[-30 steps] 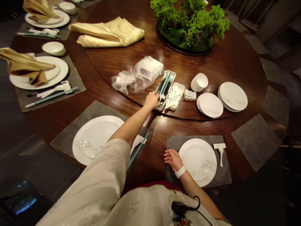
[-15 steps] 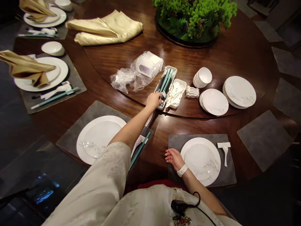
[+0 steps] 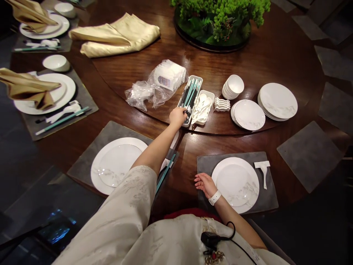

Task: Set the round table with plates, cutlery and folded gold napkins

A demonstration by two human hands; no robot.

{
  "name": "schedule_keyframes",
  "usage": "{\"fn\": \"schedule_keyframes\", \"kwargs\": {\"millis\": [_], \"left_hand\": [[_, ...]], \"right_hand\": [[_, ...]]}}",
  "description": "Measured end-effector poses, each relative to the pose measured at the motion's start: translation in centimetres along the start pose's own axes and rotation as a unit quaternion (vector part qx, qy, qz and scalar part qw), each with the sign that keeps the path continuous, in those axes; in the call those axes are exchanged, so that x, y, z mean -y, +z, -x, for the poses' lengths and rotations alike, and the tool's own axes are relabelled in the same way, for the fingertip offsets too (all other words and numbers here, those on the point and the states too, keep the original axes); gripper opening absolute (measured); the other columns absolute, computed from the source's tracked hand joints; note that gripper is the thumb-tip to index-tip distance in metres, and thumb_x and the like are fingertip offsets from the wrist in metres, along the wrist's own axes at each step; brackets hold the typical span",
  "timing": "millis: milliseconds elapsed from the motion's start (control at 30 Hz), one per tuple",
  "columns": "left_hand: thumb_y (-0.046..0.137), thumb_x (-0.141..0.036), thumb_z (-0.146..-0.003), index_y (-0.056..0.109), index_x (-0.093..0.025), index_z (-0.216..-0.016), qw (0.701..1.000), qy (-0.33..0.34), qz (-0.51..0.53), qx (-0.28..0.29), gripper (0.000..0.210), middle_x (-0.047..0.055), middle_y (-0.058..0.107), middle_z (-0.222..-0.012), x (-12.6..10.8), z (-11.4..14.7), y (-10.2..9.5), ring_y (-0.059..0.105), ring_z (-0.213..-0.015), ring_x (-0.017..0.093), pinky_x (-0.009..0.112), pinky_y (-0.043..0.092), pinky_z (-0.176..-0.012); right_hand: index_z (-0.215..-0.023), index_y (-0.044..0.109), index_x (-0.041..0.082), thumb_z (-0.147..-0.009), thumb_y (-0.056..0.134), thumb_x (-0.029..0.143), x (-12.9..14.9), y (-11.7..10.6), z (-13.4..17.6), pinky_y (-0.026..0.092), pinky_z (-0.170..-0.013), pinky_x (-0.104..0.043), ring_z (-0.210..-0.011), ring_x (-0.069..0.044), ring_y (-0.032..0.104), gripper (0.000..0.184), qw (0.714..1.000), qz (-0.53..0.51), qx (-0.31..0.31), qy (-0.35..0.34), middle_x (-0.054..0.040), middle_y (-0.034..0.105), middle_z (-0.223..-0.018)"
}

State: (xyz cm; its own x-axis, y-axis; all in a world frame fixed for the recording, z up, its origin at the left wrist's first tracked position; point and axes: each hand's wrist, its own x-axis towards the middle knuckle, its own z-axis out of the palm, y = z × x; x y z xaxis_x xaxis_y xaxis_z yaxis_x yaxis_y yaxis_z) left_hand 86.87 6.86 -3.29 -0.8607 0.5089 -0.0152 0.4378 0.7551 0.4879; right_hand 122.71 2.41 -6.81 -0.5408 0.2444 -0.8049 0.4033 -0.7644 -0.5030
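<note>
My left hand [image 3: 178,116] reaches over the near end of a long white box [image 3: 199,78]. Its fingers are closed around the ends of black and teal chopsticks [image 3: 191,94] lying inside; the fingertips are partly hidden. A white tray [image 3: 211,96] of white spoons [image 3: 202,106] sits against the box. Empty, with loosely curled fingers apart, my right hand [image 3: 205,184] hovers at the left edge of a white plate [image 3: 235,185] on a grey placemat [image 3: 266,204]. A spoon [image 3: 264,177] rests on a white holder right of that plate.
On the turntable stand stacked bowls [image 3: 235,84], wavy white rests [image 3: 222,104], small plates [image 3: 249,115], large plates [image 3: 278,101], plastic-wrapped white packs [image 3: 168,75], a gold cloth [image 3: 121,36] and a green plant centrepiece [image 3: 212,29]. Another plate [image 3: 99,165] lies under my left arm.
The view has shifted slightly. My left hand stays at the near end of the chopstick box with its fingers among the chopsticks. My right hand has barely moved.
</note>
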Motion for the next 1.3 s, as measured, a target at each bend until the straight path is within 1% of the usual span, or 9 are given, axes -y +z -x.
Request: {"fn": "schedule_keyframes", "kwargs": {"millis": [200, 333, 467, 667, 833, 967, 1100, 1200, 1300], "left_hand": [[0.061, -0.027, -0.082, 0.075, -0.024, -0.117, 0.996, -0.063, 0.067, -0.007, 0.037, 0.008, 0.074, -0.115, -0.1, -0.2, -0.9, 0.066, -0.104, 0.026, 0.035, 0.049, -0.092], [0.061, -0.025, -0.080, 0.073, -0.017, -0.112, 0.995, -0.041, 0.094, -0.006, 0.035, 0.008, 0.074, -0.108, -0.2, -0.6, -1.0, 0.066, -0.100, 0.021, 0.030, 0.048, -0.093], [0.063, -0.021, -0.077, 0.068, -0.014, -0.109, 0.996, -0.026, 0.087, -0.007, 0.033, 0.008, 0.072, -0.101, -0.3, -1.2, -0.6, 0.065, -0.093, 0.020, 0.029, 0.049, -0.090], [0.069, -0.018, -0.074, 0.059, -0.014, -0.116, 0.997, -0.036, 0.064, 0.015, 0.043, 0.012, 0.071, -0.102, -0.6, -2.5, -0.1, 0.066, -0.097, 0.025, 0.035, 0.050, -0.092], [0.075, -0.017, -0.069, 0.063, -0.012, -0.110, 0.997, -0.065, 0.040, 0.032, 0.043, 0.017, 0.070, -0.110, -1.4, -3.5, -0.2, 0.064, -0.108, 0.032, 0.041, 0.049, -0.099], [0.081, -0.019, -0.066, 0.066, -0.009, -0.107, 0.991, -0.106, 0.006, 0.075, 0.045, 0.023, 0.068, -0.114, -2.6, -4.5, -0.4, 0.063, -0.115, 0.039, 0.049, 0.050, -0.100], [0.081, -0.022, -0.067, 0.065, -0.004, -0.111, 0.985, -0.133, -0.014, 0.106, 0.051, 0.027, 0.066, -0.118, -3.6, -5.3, -0.6, 0.063, -0.116, 0.041, 0.047, 0.052, -0.098], [0.079, -0.022, -0.068, 0.066, -0.004, -0.107, 0.986, -0.126, -0.010, 0.105, 0.045, 0.025, 0.068, -0.109, -3.9, -5.8, -0.6, 0.066, -0.109, 0.036, 0.040, 0.053, -0.094], [0.077, -0.019, -0.069, 0.067, -0.006, -0.097, 0.979, -0.147, 0.058, 0.131, 0.032, 0.018, 0.068, -0.088, -3.9, -6.4, -0.5, 0.068, -0.084, 0.028, 0.035, 0.054, -0.077]], "right_hand": [[-0.083, 0.065, 0.017, -0.074, 0.077, 0.042, 0.1, -0.4, 0.0, 0.046, -0.051, -0.019, -0.054, -0.008, 0.059, 0.030, 1.000, 0.000, -0.007, 0.004, -0.0010, 0.067, -0.073], [-0.083, 0.065, 0.017, -0.075, 0.076, 0.041, 0.1, -0.5, -0.1, 0.046, -0.051, -0.019, -0.054, -0.008, 0.060, 0.028, 1.000, -0.001, -0.003, 0.007, -0.0011, 0.067, -0.073], [-0.083, 0.065, 0.017, -0.076, 0.076, 0.039, 0.0, -0.5, -0.2, 0.047, -0.051, -0.019, -0.054, -0.008, 0.060, 0.025, 1.000, -0.002, -0.001, 0.009, -0.0010, 0.067, -0.073], [-0.083, 0.064, 0.017, -0.075, 0.076, 0.039, 0.3, -0.7, -0.2, 0.046, -0.050, -0.019, -0.053, -0.008, 0.060, 0.026, 1.000, -0.008, -0.007, 0.008, -0.0003, 0.067, -0.072], [-0.083, 0.065, 0.017, -0.076, 0.074, 0.038, 0.4, -0.9, -0.1, 0.046, -0.050, -0.019, -0.052, -0.008, 0.060, 0.024, 1.000, -0.009, -0.013, 0.011, 0.0000, 0.067, -0.071], [-0.084, 0.064, 0.017, -0.075, 0.075, 0.039, 0.3, -1.0, -0.1, 0.046, -0.051, -0.019, -0.053, -0.007, 0.060, 0.026, 1.000, -0.009, -0.012, 0.012, -0.0003, 0.067, -0.072], [-0.085, 0.064, 0.015, -0.071, 0.077, 0.041, 0.3, -1.1, 0.0, 0.046, -0.051, -0.019, -0.054, -0.007, 0.060, 0.033, 1.000, -0.011, -0.008, 0.002, 0.0002, 0.067, -0.073], [-0.086, 0.063, 0.015, -0.068, 0.078, 0.042, 0.5, -1.3, 0.2, 0.045, -0.051, -0.018, -0.053, -0.007, 0.060, 0.036, 1.000, -0.015, -0.014, -0.003, 0.0008, 0.067, -0.072], [-0.086, 0.063, 0.015, -0.068, 0.077, 0.042, 0.6, -1.5, 0.5, 0.045, -0.051, -0.018, -0.053, -0.007, 0.060, 0.036, 1.000, -0.018, -0.024, -0.005, 0.0009, 0.067, -0.072]]}}
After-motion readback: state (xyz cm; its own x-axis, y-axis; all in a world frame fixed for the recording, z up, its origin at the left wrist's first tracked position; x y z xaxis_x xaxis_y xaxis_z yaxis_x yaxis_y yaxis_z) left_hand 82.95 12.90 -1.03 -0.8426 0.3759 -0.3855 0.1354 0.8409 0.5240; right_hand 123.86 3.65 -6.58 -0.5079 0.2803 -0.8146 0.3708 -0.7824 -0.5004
